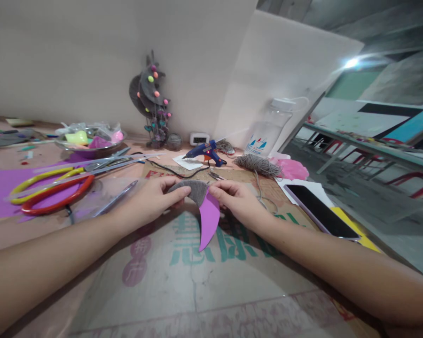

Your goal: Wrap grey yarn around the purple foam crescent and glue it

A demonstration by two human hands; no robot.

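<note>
Between my hands is a purple foam crescent (210, 218), its upper part wrapped in grey yarn and its bare pointed end hanging down. My left hand (165, 196) pinches the yarn-wrapped part, thumb on top. The fingers of my right hand (234, 197) close at the crescent's edge where the wrapping meets bare purple; whether they also hold the yarn strand is too small to tell. A grey yarn skein (259, 165) lies beyond my right hand, with a strand trailing toward it. Under both hands is a printed cardboard sheet (155, 300).
A blue glue gun (206, 152) stands behind the hands. Scissors (58, 190), a pen (116, 197) and purple foam sheet (0, 188) lie left, near a metal bowl (91, 151). At right are a phone (320, 211) and a water bottle (270, 129). A decorated grey crescent (150, 89) leans on the wall.
</note>
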